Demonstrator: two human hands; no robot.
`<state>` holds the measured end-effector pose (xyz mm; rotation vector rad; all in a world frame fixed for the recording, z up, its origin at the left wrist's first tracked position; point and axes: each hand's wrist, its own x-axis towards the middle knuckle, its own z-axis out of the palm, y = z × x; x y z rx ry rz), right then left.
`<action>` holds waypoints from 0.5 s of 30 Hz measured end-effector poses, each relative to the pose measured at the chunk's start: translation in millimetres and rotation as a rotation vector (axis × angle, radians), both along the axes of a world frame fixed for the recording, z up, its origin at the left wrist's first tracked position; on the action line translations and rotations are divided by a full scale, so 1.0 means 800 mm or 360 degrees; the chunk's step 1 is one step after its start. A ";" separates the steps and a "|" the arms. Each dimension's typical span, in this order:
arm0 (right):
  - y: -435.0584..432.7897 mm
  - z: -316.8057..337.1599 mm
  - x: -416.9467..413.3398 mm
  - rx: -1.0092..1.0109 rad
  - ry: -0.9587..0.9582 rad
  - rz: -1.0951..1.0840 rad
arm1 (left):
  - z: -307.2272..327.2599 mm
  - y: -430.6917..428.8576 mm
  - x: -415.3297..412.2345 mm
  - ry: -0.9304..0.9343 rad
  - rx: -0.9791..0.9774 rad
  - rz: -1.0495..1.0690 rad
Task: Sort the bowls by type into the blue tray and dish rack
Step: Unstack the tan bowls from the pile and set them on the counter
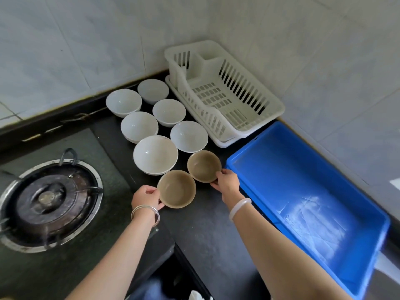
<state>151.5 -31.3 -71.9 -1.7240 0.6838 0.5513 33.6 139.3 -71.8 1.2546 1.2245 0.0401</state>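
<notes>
Two brown bowls stand on the dark counter. My left hand [146, 197] grips the left rim of the nearer brown bowl [177, 189]. My right hand [227, 181] holds the right rim of the farther brown bowl [203, 166]. Behind them several white bowls [155, 154] stand upright in two rows. The white dish rack [225, 92] sits in the back corner with nothing in it. The blue tray [303, 191] lies to the right, also holding nothing.
A gas burner [48, 202] with a pan support is set into the counter at the left. Tiled walls [324, 50] close off the back and right. The counter's front edge runs below my arms.
</notes>
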 end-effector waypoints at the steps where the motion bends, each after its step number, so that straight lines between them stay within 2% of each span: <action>1: 0.000 0.001 0.000 0.0009 0.0014 0.0009 | 0.000 0.000 0.000 0.0000 0.0003 0.0000; 8: -0.010 0.017 -0.009 0.0021 0.0068 0.0138 | 0.008 -0.002 -0.005 -0.0019 0.0163 -0.0108; 15: -0.072 0.066 -0.067 -0.0341 -0.0341 0.0345 | 0.026 -0.013 -0.024 0.0097 0.0707 -0.0548</action>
